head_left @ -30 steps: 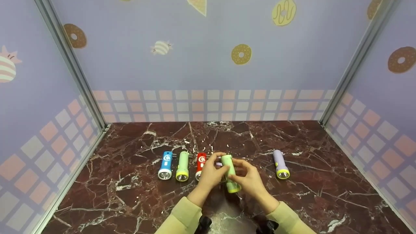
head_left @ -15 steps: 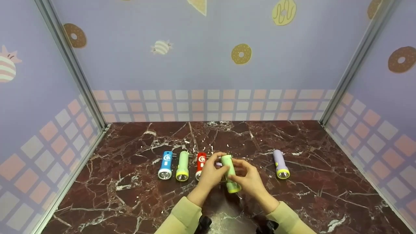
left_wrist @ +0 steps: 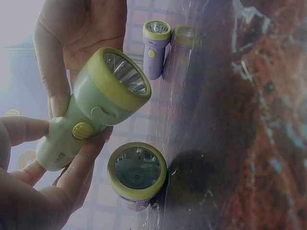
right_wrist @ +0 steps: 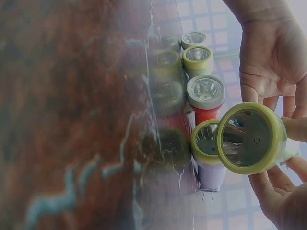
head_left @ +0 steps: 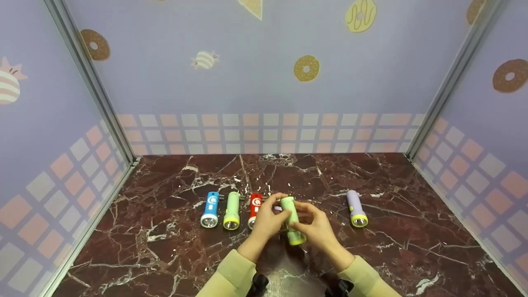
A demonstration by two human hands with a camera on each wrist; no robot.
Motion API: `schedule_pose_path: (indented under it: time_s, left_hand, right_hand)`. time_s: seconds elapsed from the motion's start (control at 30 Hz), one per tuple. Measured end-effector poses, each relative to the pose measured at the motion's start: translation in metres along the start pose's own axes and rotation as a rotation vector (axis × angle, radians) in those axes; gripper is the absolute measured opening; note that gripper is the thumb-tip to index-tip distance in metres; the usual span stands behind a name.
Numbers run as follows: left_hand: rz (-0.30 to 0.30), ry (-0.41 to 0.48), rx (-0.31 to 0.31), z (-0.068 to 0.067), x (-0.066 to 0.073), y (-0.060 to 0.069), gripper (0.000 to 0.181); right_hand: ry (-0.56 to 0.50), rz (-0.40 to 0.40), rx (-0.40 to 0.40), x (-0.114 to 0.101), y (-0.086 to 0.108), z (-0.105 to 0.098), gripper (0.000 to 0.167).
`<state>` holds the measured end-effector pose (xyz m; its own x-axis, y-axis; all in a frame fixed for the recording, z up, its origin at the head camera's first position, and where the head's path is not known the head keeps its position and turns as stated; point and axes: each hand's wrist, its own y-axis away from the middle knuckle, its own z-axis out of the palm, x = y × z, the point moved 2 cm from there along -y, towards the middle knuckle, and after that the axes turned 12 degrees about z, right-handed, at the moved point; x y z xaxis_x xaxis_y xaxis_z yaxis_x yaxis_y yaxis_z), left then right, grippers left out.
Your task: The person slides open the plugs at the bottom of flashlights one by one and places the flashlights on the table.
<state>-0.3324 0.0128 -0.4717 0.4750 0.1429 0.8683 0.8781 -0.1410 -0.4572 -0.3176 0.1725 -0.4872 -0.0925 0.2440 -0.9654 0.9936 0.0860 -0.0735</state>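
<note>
Just over the table, my left hand [head_left: 267,218] and right hand [head_left: 317,227] together hold a pale green flashlight [head_left: 292,212]. Its yellow-rimmed head tilts down toward me. Fingers of both hands pinch the body; in the left wrist view the yellow switch [left_wrist: 82,130] shows between them. A purple flashlight [right_wrist: 211,176] lies behind my left hand, mostly hidden in the head view; two thin metal prongs stick out of its tail end in the right wrist view. Beside it is a red flashlight [head_left: 255,202], partly covered by the left hand.
Farther left lie a second green flashlight [head_left: 232,209] and a blue flashlight [head_left: 210,209], lenses toward me. Another purple flashlight [head_left: 356,208] lies apart on the right. Patterned panels [head_left: 264,90] wall in the dark red marble table [head_left: 165,264] at the back and sides.
</note>
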Motion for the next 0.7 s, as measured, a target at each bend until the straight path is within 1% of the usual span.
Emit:
schedule_pose_path:
  time_s: [0.33, 0.7]
  left_hand:
    - [-0.014, 0.027, 0.001, 0.0002, 0.0001, 0.0001, 0.046]
    - [-0.018, 0.013, -0.007, -0.0002, 0.0002, -0.0001, 0.046]
  right_hand:
    - [-0.025, -0.004, -0.008, 0.0003, 0.0006, 0.0, 0.053]
    - [-0.022, -0.014, -0.01, 0.0006, 0.0005, 0.0002, 0.053]
